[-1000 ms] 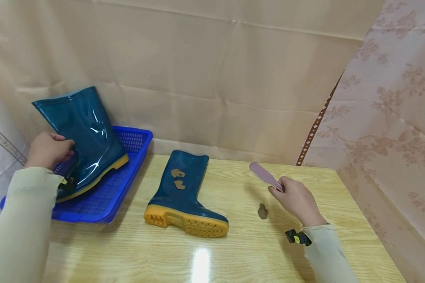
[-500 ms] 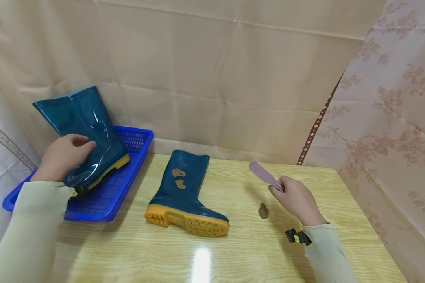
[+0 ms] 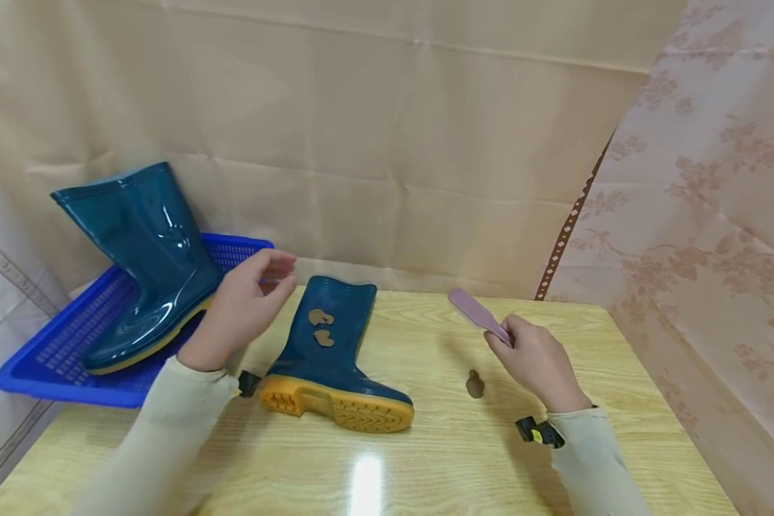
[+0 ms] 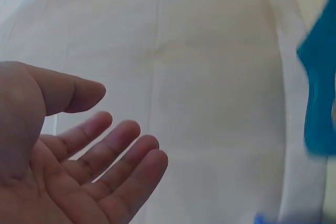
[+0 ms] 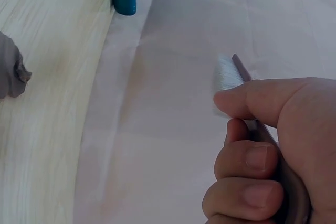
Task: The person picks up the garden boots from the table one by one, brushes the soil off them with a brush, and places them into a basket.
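Observation:
My right hand [image 3: 537,360] grips a purple brush [image 3: 476,309] by its handle, above the right part of the table. In the right wrist view its white bristles [image 5: 229,73] face left. My left hand [image 3: 241,308] is in the air with fingers relaxed and holds nothing, between the basket and the nearer boot. That teal rubber boot [image 3: 327,369] lies on its side, yellow sole toward me, with two brown mud-like patches [image 3: 322,337] on its shaft. A second teal boot [image 3: 143,251] leans in the blue basket [image 3: 71,351]; the left hand hides part of the basket.
A brown lump [image 3: 474,384] sits on the wood-grain table [image 3: 426,473], left of the right hand. Behind the table hangs a beige cloth [image 3: 361,143]. A floral pink cloth [image 3: 716,236] covers the right side.
My left hand has left the boot in the basket and moved right toward the boot lying on the table. The right hand with the brush has stayed nearly still.

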The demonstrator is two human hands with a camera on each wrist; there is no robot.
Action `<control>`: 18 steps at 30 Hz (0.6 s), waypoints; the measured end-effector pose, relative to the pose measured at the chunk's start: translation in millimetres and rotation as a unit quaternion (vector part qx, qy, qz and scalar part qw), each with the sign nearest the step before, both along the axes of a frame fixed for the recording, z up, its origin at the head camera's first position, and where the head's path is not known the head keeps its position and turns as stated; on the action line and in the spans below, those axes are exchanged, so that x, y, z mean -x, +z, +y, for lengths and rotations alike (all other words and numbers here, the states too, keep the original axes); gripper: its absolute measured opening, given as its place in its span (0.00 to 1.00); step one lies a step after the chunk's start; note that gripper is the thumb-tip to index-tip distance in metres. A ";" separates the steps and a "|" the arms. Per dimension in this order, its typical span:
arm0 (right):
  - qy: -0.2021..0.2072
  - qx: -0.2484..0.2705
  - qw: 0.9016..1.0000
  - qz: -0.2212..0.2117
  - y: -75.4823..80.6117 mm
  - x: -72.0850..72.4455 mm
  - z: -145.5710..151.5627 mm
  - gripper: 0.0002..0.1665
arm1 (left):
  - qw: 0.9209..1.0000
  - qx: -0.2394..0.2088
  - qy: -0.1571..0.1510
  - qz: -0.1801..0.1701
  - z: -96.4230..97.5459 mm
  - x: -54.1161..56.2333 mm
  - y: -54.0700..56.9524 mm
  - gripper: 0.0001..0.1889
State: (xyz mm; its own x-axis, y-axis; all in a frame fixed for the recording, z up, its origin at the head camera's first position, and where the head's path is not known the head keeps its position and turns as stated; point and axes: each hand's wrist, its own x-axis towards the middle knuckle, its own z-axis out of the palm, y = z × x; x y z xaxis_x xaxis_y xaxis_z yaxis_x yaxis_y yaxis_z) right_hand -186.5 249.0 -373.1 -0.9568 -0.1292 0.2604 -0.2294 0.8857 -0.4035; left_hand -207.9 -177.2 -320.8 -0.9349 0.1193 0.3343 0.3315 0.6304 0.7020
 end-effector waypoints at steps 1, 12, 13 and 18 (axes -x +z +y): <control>0.000 0.000 1.000 0.004 0.3 -1.1 -0.8 0.16 | 1.000 -0.010 -0.016 -0.004 8.6 1.2 -3.7 0.19; 0.006 0.019 1.000 0.003 3.1 -7.2 -8.1 0.06 | 0.992 -0.044 -0.104 -0.051 58.8 -0.7 -23.7 0.23; 0.003 0.024 1.000 0.004 3.9 -8.1 -8.3 0.06 | 0.993 -0.043 -0.103 -0.051 58.2 -0.6 -24.0 0.23; -0.001 0.031 0.999 0.023 8.0 -11.7 -9.3 0.09 | 0.993 -0.027 -0.108 -0.050 57.8 3.0 -24.4 0.25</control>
